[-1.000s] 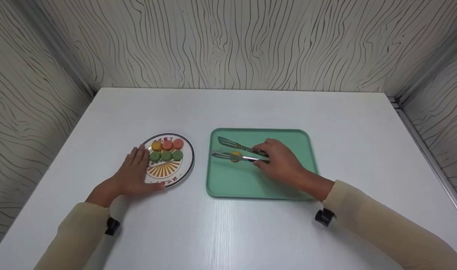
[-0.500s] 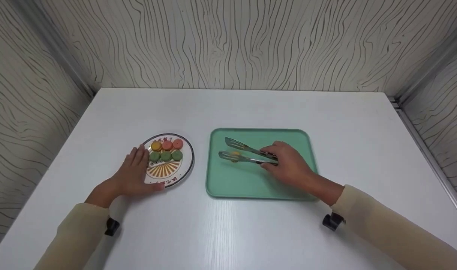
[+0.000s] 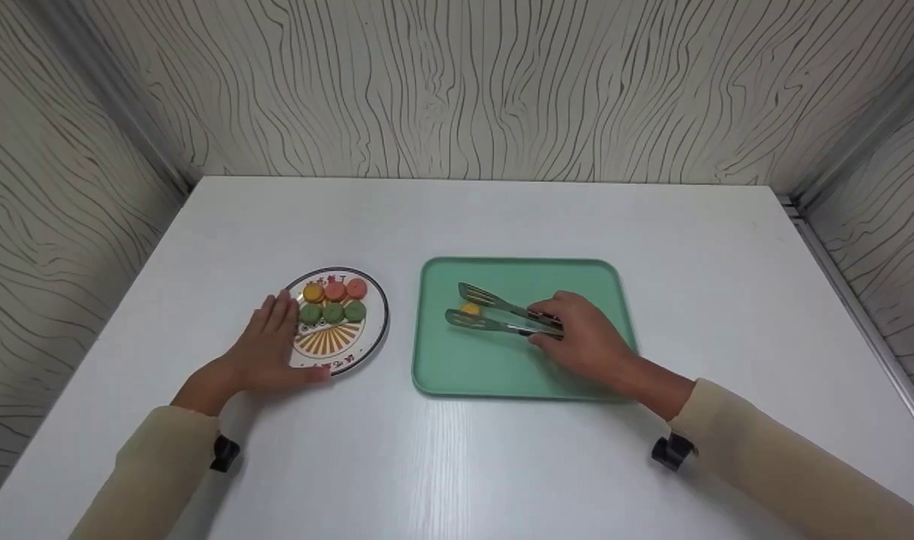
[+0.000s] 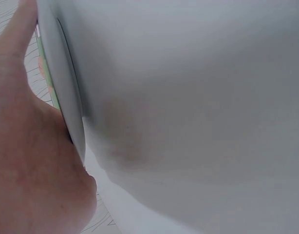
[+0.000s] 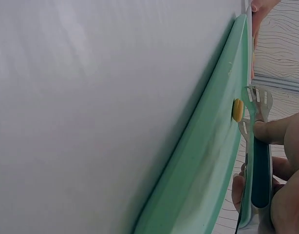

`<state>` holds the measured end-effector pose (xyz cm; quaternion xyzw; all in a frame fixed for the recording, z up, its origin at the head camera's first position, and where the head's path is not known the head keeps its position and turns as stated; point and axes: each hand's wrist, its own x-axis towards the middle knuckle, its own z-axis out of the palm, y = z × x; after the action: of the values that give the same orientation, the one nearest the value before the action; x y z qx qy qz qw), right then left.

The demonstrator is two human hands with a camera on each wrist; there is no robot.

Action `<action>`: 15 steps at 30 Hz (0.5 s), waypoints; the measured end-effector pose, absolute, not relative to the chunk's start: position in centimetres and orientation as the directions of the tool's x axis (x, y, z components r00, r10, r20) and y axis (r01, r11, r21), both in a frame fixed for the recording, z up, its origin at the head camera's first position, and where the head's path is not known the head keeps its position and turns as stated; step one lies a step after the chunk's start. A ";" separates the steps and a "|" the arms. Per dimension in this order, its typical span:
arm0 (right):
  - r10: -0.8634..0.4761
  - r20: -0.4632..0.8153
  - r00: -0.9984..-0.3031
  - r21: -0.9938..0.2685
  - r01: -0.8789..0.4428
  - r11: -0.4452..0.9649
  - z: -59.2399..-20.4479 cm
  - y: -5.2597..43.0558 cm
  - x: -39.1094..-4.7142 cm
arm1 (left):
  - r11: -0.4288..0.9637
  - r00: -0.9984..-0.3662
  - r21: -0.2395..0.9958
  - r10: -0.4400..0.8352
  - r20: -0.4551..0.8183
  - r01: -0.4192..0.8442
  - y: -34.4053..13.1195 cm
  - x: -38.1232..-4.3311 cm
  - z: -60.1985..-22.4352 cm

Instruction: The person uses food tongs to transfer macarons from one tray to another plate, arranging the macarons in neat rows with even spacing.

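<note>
My left hand rests on the left rim of a round patterned plate, fingers straight and thumb over the front edge. On the plate lie two rows of macarons: a yellow one and two pink ones behind, three green ones in front. My right hand holds slotted metal tongs by their dark handles, over the green tray. Their arms are spread, one to each side of a single yellow macaron. In the right wrist view this macaron stands on the tray beside the tong tips.
The white table bears the plate on the left and the tray right of the middle, with a gap between them. Wood-grain panels enclose the back and both sides.
The tongs and my right hand have drawn back to the right and slightly toward me, so the tong tips now flank the yellow macaron. My left hand and the plate have stayed put.
</note>
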<state>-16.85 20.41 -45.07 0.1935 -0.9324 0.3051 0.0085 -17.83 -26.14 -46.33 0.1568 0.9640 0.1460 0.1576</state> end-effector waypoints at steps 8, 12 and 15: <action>-0.351 0.138 -0.926 -0.563 -0.365 0.742 -45.3 20.5 -17.1 | 0.909 -0.898 0.331 0.347 -0.269 0.252 -26.2 -17.9 -46.5; -0.348 0.138 -0.927 -0.555 -0.363 0.748 -45.5 20.5 -17.1 | 0.908 -0.900 0.336 0.347 -0.263 0.252 -26.2 -17.9 -46.3; -0.347 0.140 -0.927 -0.555 -0.364 0.748 -45.6 20.6 -17.1 | 0.906 -0.900 0.338 0.349 -0.260 0.254 -26.2 -17.9 -46.2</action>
<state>-17.09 20.60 -45.58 0.1901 -0.9348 0.2998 0.0138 -17.88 -26.16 -46.21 0.1564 0.9633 0.1495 0.1592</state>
